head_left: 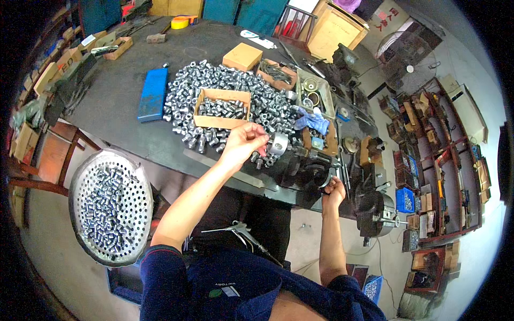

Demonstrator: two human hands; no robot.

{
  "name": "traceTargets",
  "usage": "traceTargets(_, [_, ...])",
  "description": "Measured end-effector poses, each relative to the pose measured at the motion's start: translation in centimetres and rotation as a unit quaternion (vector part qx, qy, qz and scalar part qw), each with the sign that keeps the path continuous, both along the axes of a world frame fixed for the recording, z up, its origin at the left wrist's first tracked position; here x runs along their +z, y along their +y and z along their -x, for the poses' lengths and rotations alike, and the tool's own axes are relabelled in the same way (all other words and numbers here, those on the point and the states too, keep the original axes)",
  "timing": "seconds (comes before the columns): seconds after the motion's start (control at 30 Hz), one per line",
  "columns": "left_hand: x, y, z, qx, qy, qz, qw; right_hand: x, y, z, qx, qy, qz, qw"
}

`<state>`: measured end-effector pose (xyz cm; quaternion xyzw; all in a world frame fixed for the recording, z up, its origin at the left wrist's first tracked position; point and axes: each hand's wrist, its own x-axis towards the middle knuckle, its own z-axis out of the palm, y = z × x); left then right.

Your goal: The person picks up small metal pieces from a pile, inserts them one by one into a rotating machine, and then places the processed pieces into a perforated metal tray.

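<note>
- Landmark: open tan cardboard box [222, 122], small shiny metal cylinders [230, 109] inside; loose silver metal heap [187, 85] around it.
- Left hand [246, 141]: just right of and below the box, thumb and fingertips pinched nearly together at a silver round metal chuck [279, 143]; cannot tell whether they hold a part.
- Right hand [334, 192]: farther right and lower, fingers curled beside a grey curved metal lever [329, 177]; grip unclear.

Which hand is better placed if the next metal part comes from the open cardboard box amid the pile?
Likely the left: the left hand is close to the cardboard box, beside the silver chuck. The right hand is farther off, near the dark machine's right end.
</note>
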<state>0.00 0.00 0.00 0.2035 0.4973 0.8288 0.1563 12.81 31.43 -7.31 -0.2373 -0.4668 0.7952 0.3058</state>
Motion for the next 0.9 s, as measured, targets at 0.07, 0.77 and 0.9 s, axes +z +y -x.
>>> traceTargets(0.07, [0.2, 0.0, -0.1, 0.005, 0.008, -0.004, 1.0, 0.0, 0.0, 0.1, -0.009, -0.01, -0.016, 1.0])
traceTargets(0.77, [1.4, -0.1, -0.1, 0.026, 0.089, 0.179, 0.98, 10.3, 1.3, 5.1, 0.049, 0.108, -0.085, 0.989])
traceTargets(0.9, [0.9, 0.8, -0.3, 0.126, 0.232, 0.354, 0.897, 6.6, 2.8, 9.0, -0.02, 0.051, -0.142, 0.988])
